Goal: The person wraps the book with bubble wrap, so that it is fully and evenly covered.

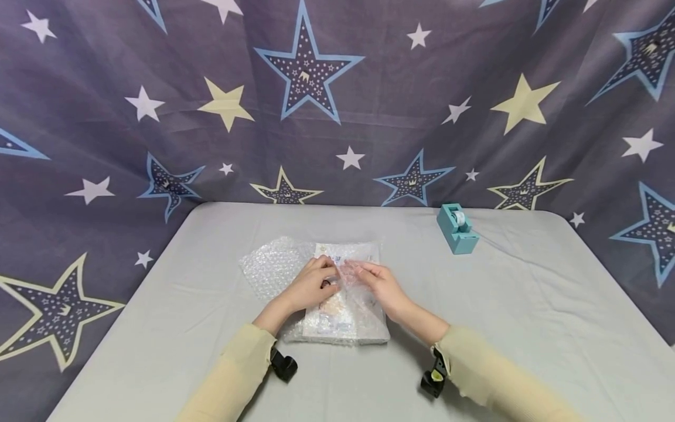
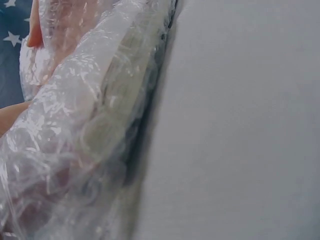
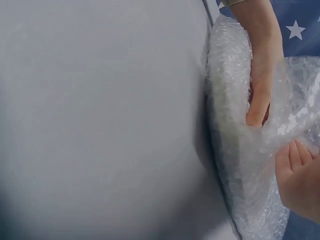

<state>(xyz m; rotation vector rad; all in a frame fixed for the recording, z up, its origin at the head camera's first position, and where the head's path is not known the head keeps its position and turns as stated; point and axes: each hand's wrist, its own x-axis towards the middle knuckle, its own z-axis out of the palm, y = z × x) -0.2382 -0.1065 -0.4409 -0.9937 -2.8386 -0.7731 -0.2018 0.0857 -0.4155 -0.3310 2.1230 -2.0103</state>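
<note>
A flat, book-like item [image 1: 333, 325] with a printed cover lies on the table inside clear bubble wrap [image 1: 274, 266]. My left hand [image 1: 308, 284] rests on top of it, fingers bent slightly and touching the wrapped cover. With thumb and fingers, my right hand [image 1: 387, 290] pinches a raised flap of the wrap over the item's upper middle. In the right wrist view, the right hand [image 3: 300, 177] holds the lifted sheet beside the left hand [image 3: 262, 87]. The left wrist view shows the wrapped edge of the item [image 2: 125, 75] close up; the wrap covers part of the fingers there.
A teal tape dispenser [image 1: 457, 230] with a roll of tape stands at the back right of the table. Loose bubble wrap spreads out left of the item. A light grey cloth [image 1: 527, 328] covers the table, and a star-patterned curtain [image 1: 369, 135] hangs behind it.
</note>
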